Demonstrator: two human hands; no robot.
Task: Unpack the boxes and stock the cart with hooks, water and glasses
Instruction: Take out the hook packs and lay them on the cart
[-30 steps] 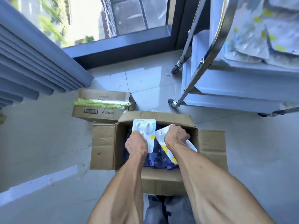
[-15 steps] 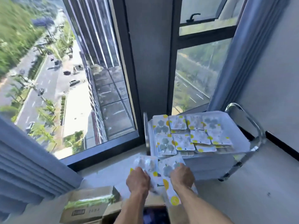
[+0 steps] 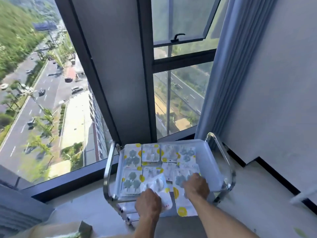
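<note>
Each hand holds one pack of hooks over the cart (image 3: 221,162): the left hand (image 3: 148,204) one pack (image 3: 158,189), the right hand (image 3: 196,186) another (image 3: 180,194). Many hook packs (image 3: 151,152) already lie on top. No water or glasses there yet.

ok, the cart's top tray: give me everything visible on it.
The top tray is a pale, white-looking plastic basin with raised walls, seated level in the cart's chrome tube frame, by the window. Hook packs, clear blisters on white cards with yellow dots, lie flat in rows over its left and middle; the right strip is bare. The left hand and right hand each hold another pack over its near edge.
</note>
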